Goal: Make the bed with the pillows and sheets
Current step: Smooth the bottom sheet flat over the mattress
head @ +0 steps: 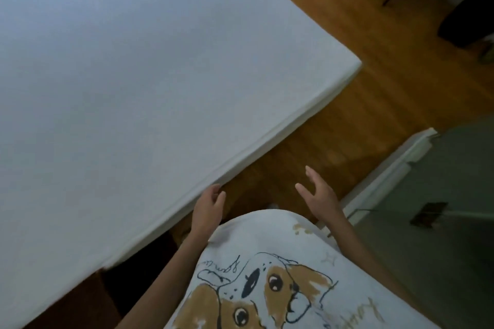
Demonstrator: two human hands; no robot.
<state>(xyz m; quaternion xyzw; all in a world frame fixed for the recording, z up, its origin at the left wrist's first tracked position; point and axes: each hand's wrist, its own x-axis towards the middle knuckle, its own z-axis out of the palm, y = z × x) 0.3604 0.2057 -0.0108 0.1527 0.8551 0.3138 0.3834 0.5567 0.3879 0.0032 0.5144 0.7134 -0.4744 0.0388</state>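
Nearest, the left hand (209, 207) touched the bare mattress (149, 67) edge, fingers loosely curled, seemingly gripping nothing; the right hand (318, 192) hovered with fingers spread; fetching a sheet likely came next.

Dim, soft-focus wide-angle view with bowed, darker edges.

The setting is a bedroom in a home. Indicators: a bed (133, 75) with a bare white surface, a wooden plank floor (374, 93), a white baseboard (387, 176) along a green wall (441, 195) with a wall outlet (429, 213)
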